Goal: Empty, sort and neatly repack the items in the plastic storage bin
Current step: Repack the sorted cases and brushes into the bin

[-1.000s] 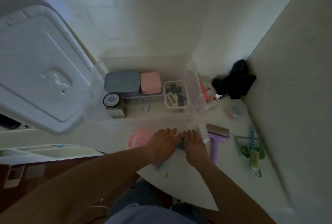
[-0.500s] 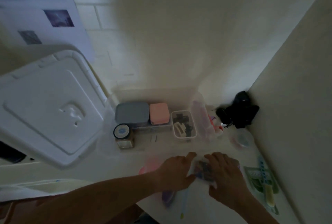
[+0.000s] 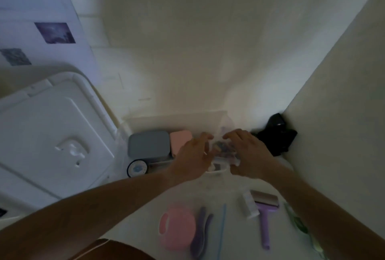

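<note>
Clear plastic bin (image 3: 133, 126) against the wall, holding grey case (image 3: 149, 144), pink case (image 3: 180, 137) and round tin (image 3: 137, 168), its right end hidden behind both hands. Left hand (image 3: 192, 158) and right hand (image 3: 249, 154) curled around a small clear packet (image 3: 223, 151), contents blurred, held over the bin. On the floor nearer: pink round item (image 3: 177, 228), purple lint roller (image 3: 264, 211), white lid (image 3: 45, 141) propped left; green item at right edge cut off.

Bare forearms, no sleeves; hands (image 3: 193, 155) ringless.
</note>
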